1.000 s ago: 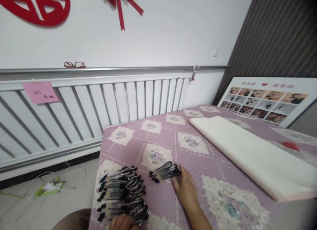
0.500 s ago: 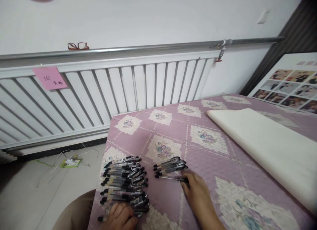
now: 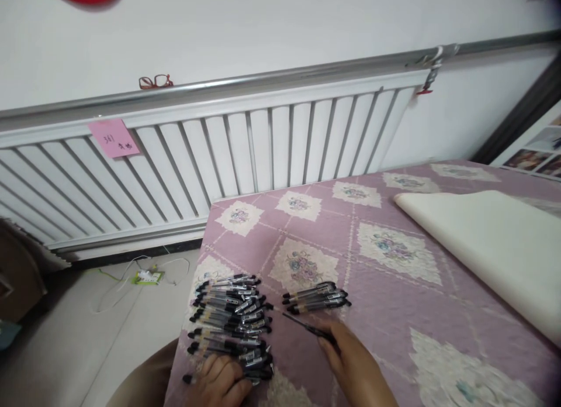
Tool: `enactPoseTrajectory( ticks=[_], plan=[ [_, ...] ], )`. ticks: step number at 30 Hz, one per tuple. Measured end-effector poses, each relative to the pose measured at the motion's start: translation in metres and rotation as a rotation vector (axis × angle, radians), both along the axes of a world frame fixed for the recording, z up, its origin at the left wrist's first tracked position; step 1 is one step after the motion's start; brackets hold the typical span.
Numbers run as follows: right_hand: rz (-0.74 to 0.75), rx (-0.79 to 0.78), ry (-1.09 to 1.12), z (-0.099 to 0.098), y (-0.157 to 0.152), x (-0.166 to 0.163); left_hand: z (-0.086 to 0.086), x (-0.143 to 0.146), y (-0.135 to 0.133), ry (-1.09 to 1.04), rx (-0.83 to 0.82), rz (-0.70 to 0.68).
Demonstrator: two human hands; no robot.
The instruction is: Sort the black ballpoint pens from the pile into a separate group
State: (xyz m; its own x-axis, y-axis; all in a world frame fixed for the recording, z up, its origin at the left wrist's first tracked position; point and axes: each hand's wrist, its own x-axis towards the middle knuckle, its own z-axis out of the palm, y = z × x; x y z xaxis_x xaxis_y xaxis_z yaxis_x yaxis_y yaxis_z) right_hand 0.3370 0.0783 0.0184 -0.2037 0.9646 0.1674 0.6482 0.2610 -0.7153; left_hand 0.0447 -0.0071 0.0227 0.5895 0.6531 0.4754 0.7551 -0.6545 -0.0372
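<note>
Many clear-barrelled black pens (image 3: 230, 316) lie side by side in a stack at the left edge of the bed. My left hand (image 3: 221, 378) curls over the near end of that stack, fingers closed on the pens there; a black pen end sticks out beyond it, and what the palm covers is hidden. A smaller group of pens (image 3: 316, 297) lies to the right, apart from the stack. Just below this group, my right hand (image 3: 346, 351) pinches a single pen (image 3: 307, 325) by its dark end, with the thin end pointing left toward the stack.
A purple floral cover (image 3: 307, 240) spreads under the pens. Folded cream cloth (image 3: 486, 243) lies at the right. Behind is a white radiator (image 3: 258, 144) with a pink note (image 3: 114, 139); red glasses (image 3: 156, 81) rest on the pipe. A white cable (image 3: 177, 265) lies on the floor.
My right hand has drawn the pen down, away from the small group, and tilted it. The left hand stays on the stack. The view has swung left.
</note>
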Motion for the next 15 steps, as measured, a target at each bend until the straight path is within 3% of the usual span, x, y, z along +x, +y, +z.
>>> enactPoseTrajectory(
  ticks=[6, 10, 15],
  plan=[
    [-0.032, -0.137, 0.158, 0.016, -0.013, -0.029, -0.016, 0.006, 0.002, -0.194, 0.104, 0.041],
    [0.03, -0.16, 0.257, 0.027, -0.024, -0.05, 0.003, 0.006, -0.005, -0.124, -0.071, 0.024],
    [0.111, -0.189, 0.324, 0.042, -0.039, -0.071, 0.012, 0.003, -0.019, -0.192, -0.066, 0.085]
  ],
)
